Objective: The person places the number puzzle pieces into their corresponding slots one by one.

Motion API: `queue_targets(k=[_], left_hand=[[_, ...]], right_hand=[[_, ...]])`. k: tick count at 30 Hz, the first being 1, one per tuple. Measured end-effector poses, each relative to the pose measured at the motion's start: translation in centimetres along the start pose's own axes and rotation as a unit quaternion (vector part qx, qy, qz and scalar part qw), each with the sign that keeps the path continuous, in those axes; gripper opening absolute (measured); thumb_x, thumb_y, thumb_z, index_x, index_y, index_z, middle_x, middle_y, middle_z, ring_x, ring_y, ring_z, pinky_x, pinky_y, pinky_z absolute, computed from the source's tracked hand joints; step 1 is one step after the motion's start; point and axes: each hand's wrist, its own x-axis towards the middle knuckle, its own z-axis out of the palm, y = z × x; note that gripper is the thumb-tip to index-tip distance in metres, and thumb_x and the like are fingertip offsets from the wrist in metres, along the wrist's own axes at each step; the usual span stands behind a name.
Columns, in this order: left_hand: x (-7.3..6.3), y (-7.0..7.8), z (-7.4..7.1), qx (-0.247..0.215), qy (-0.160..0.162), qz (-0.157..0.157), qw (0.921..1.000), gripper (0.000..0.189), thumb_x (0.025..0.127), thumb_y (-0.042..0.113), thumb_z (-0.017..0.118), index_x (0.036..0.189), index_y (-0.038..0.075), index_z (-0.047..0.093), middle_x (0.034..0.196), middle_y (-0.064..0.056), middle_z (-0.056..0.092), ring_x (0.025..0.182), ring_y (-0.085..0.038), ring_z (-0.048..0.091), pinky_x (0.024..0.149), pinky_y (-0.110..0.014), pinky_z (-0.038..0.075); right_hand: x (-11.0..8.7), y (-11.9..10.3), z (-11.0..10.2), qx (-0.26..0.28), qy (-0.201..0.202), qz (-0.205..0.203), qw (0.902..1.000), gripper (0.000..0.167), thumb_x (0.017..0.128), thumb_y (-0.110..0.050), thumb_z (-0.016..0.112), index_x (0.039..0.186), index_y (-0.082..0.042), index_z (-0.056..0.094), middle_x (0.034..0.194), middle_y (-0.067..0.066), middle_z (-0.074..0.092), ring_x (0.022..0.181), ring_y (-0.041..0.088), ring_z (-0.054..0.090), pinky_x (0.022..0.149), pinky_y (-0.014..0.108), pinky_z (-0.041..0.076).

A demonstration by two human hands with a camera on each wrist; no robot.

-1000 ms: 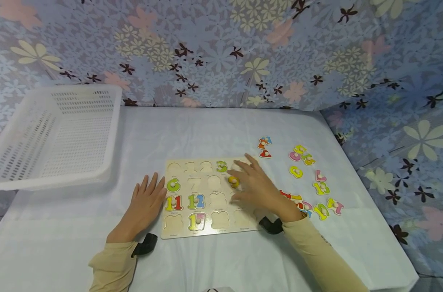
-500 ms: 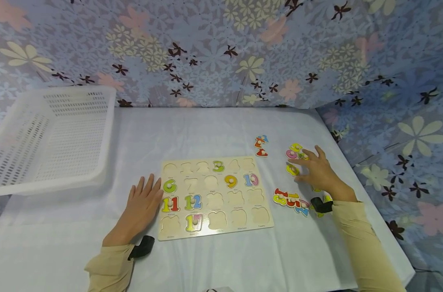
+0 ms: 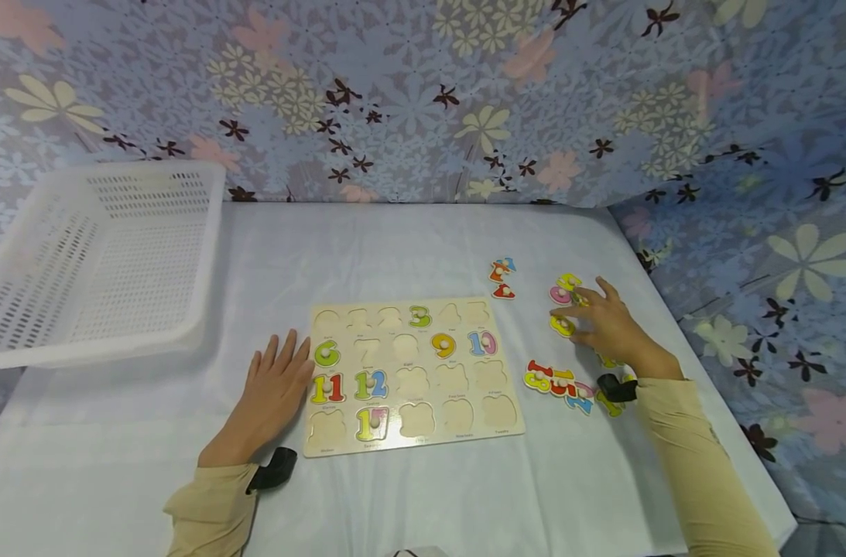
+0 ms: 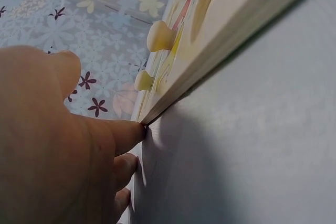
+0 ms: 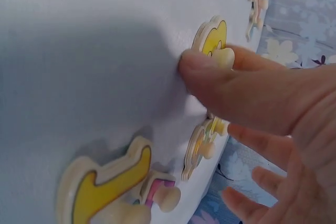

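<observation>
A wooden number puzzle board (image 3: pixel 433 387) lies on the white cloth, several knobbed numbers in its recesses. My left hand (image 3: pixel 276 391) rests flat beside its left edge; in the left wrist view a fingertip touches that edge. On the right, my right hand (image 3: pixel 607 325) has its thumb and index finger on either side of a yellow zero puzzle piece (image 3: pixel 562 326), pinching it at table level. In the right wrist view the thumb (image 5: pixel 210 74) covers part of the yellow piece (image 5: pixel 214 39). The remaining fingers are spread and touch nothing visible.
More loose number pieces lie near the board: a red and orange group (image 3: pixel 502 278), a cluster (image 3: pixel 560 383) by its right edge, and others under my right hand. A white plastic basket (image 3: pixel 207 255) stands at the left. Floral cloth (image 3: pixel 409 100) hangs behind.
My right hand has left the board, where a blue and pink ten now shows, and moved right to the yellow zero piece, where it has stayed this last half second. The left hand stays put.
</observation>
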Motion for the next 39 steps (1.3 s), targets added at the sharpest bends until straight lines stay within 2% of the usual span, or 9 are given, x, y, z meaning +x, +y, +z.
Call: queue_targets(k=[6, 12, 17, 24, 28, 33, 39], left_hand=[[-0.1, -0.1, -0.1, -0.002, 0.006, 0.005, 1.0, 0.061, 0.106, 0.042, 0.025, 0.151, 0.001, 0.025, 0.158, -0.021, 0.011, 0.144, -0.041, -0.004, 0.112, -0.058, -0.005], [-0.2, -0.2, -0.1, -0.008, 0.007, 0.008, 0.9999, 0.061, 0.106, 0.042, 0.025, 0.152, 0.002, 0.025, 0.159, -0.02, 0.01, 0.145, -0.04, -0.004, 0.112, -0.058, -0.005], [-0.2, -0.3, -0.2, -0.008, 0.007, 0.006, 0.9999, 0.06, 0.106, 0.041, 0.026, 0.152, 0.002, 0.025, 0.159, -0.019, 0.01, 0.145, -0.04, -0.005, 0.112, -0.057, -0.005], [-0.3, -0.3, -0.2, -0.007, 0.009, 0.004, 0.9999, 0.06, 0.106, 0.041, 0.027, 0.152, 0.003, 0.025, 0.159, -0.019, 0.011, 0.145, -0.039, -0.004, 0.113, -0.057, -0.005], [-0.3, -0.4, -0.3, -0.006, 0.008, 0.002, 0.9999, 0.061, 0.106, 0.043, 0.025, 0.152, 0.004, 0.024, 0.159, -0.018, 0.01, 0.145, -0.039, -0.004, 0.113, -0.057, -0.005], [-0.2, -0.4, -0.3, -0.004, 0.007, 0.002, 1.0, 0.063, 0.106, 0.046, 0.023, 0.153, 0.004, 0.024, 0.159, -0.017, 0.01, 0.145, -0.038, -0.004, 0.113, -0.056, -0.005], [-0.1, -0.3, -0.1, 0.002, 0.009, 0.002, 1.0, 0.063, 0.106, 0.046, 0.024, 0.153, 0.004, 0.024, 0.159, -0.017, 0.011, 0.145, -0.038, -0.004, 0.113, -0.055, -0.004]], right_hand=[[0.0, 0.0, -0.2, -0.006, 0.03, 0.006, 0.9995, 0.047, 0.074, -0.012, 0.084, 0.116, -0.001, 0.069, 0.138, 0.036, 0.04, 0.135, 0.059, 0.01, 0.099, 0.077, 0.014], [0.2, -1.6, -0.5, 0.02, 0.058, 0.003, 0.9981, 0.049, 0.074, -0.017, 0.084, 0.117, 0.0, 0.066, 0.14, 0.033, 0.039, 0.139, 0.053, 0.005, 0.102, 0.074, 0.012], [1.0, -4.7, -0.7, 0.032, 0.064, -0.035, 0.9969, 0.044, 0.074, -0.02, 0.085, 0.111, -0.003, 0.068, 0.141, 0.03, 0.041, 0.14, 0.05, 0.007, 0.104, 0.072, 0.013], [2.3, -9.6, 0.3, 0.033, 0.062, -0.113, 0.9911, 0.046, 0.075, -0.03, 0.085, 0.112, -0.008, 0.068, 0.142, 0.023, 0.043, 0.142, 0.046, 0.01, 0.104, 0.07, 0.019], [3.8, -12.6, 0.9, 0.032, 0.055, -0.163, 0.9846, 0.047, 0.075, -0.034, 0.084, 0.112, -0.008, 0.068, 0.144, 0.02, 0.043, 0.143, 0.042, 0.009, 0.107, 0.065, 0.02], [6.3, -15.9, 1.7, 0.006, 0.049, -0.222, 0.9738, 0.042, 0.076, -0.036, 0.083, 0.107, -0.011, 0.07, 0.142, 0.021, 0.045, 0.141, 0.045, 0.015, 0.105, 0.064, 0.028], [7.9, -18.9, 3.2, -0.011, 0.018, -0.243, 0.9699, 0.038, 0.079, -0.039, 0.08, 0.104, -0.011, 0.072, 0.14, 0.019, 0.048, 0.142, 0.042, 0.016, 0.104, 0.06, 0.033]])
